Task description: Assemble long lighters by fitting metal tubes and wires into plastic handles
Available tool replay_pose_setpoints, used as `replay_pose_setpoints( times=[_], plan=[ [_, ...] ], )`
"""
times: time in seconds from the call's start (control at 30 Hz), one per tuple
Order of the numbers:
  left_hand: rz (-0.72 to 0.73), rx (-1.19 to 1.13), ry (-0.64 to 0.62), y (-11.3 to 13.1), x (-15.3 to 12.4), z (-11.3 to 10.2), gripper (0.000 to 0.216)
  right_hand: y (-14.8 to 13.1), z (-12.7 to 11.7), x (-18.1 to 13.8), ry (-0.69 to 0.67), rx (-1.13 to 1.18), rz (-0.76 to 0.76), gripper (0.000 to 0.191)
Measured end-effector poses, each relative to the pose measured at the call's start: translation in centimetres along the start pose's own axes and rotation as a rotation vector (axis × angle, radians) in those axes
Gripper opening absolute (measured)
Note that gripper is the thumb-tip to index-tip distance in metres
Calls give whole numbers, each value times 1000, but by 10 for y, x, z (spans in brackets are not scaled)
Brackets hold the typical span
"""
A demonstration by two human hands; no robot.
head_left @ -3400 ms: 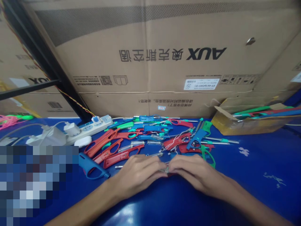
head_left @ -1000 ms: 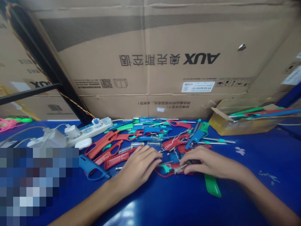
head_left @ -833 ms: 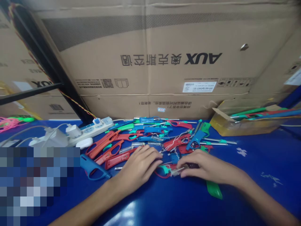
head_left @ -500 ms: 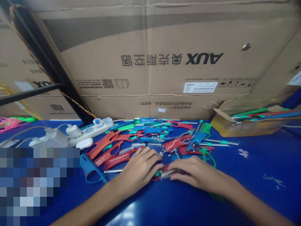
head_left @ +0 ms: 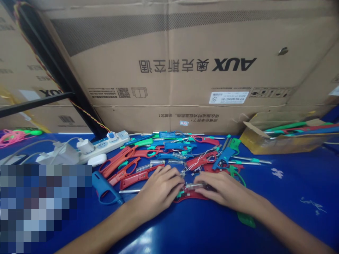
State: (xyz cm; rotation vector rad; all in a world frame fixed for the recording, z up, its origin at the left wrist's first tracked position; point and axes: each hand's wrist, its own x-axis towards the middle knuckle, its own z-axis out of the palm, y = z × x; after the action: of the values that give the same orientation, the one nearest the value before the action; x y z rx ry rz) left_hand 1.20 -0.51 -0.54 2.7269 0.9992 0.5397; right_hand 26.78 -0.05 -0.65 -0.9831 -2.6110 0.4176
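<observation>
My left hand [head_left: 159, 188] and my right hand [head_left: 225, 188] rest close together on the blue table [head_left: 190, 229], fingers curled. Between them lies a red plastic handle shell [head_left: 189, 196] with a small clear tube part [head_left: 193, 185] on it. My right fingertips pinch the tube and press it onto the shell. My left fingers hold down the shell's left end, near a teal piece [head_left: 180, 193]. A green plastic piece [head_left: 246, 219] shows under my right wrist.
A heap of red, blue and green handle shells [head_left: 169, 155] with metal rods lies behind my hands. A white power strip [head_left: 106, 143] with chargers sits at the left. An open carton [head_left: 280, 141] of parts stands at the right. Large cardboard boxes [head_left: 185, 67] wall the back.
My right hand has moved left with the clear tube and now sits against my left hand over the red shell. The green piece is now mostly hidden under my right wrist.
</observation>
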Motion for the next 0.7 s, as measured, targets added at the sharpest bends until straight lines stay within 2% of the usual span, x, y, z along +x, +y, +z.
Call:
replay_pose_setpoints(
  times=[0.7],
  plan=[
    [26, -5, 42, -1, -1, -1, 19, 1, 0, -1, 36, 11, 28, 22]
  ],
)
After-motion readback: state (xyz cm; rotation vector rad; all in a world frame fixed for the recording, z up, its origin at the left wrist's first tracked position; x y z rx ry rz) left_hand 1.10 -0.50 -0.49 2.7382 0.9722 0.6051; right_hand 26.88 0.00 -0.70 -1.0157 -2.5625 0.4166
